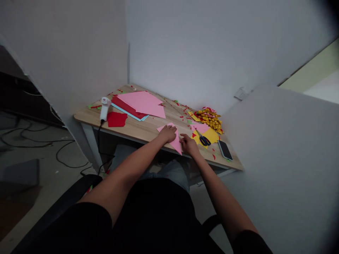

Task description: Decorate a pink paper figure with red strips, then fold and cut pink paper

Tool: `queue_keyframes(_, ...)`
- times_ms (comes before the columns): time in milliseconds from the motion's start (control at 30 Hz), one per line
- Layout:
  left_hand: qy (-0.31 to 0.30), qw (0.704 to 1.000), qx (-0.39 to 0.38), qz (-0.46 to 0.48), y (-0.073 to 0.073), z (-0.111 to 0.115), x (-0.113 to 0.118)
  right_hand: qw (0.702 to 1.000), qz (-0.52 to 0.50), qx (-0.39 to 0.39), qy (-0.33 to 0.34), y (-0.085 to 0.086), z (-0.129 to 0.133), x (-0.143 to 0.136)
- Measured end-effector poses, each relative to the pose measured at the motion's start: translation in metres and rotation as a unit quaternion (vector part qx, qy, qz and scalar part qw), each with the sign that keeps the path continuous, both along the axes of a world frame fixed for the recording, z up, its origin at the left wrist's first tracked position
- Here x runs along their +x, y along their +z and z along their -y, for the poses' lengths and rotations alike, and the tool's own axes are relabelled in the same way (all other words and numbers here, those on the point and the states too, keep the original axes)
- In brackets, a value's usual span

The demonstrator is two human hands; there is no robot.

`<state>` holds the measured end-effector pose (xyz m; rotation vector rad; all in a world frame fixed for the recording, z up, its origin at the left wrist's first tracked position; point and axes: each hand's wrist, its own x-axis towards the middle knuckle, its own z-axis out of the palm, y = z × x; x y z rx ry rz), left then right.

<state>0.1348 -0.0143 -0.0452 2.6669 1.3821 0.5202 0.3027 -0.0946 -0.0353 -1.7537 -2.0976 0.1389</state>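
Head view: pink sheet [176, 144], looks folded to a triangle, sits at the front of the surface [143, 132], partly under the left hand [168, 134]. Left grip: released, palm down on the paper. Right hand [189, 145]: fingers curled by the sheet's right edge; can't tell if that grip pinches it. Risks, my read: near corner reaches the front edge, so a brush there could bend it. Light left pressure could let the sheet skew. Scissors [203, 140] lie just beyond the right hand; a wide swing could knock them. White handheld device [104, 110]: cord [99, 138] hangs off the front; a snag could drag it down.
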Motion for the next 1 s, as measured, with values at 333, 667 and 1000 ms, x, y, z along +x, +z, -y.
queue_keyframes(333,-0.007,1.000,-0.012,-0.001,-0.003,-0.001,0.002,0.998,0.032,-0.020,-0.050,0.006,-0.049,-0.017)
queue_keyframes(667,-0.011,1.000,-0.027,0.001,-0.004,-0.002,0.001,0.996,0.034,0.002,-0.077,0.007,-0.090,-0.021)
queue_keyframes(1000,-0.013,0.999,-0.044,-0.005,-0.008,-0.007,0.004,0.996,0.041,0.013,-0.078,-0.003,-0.077,-0.019)
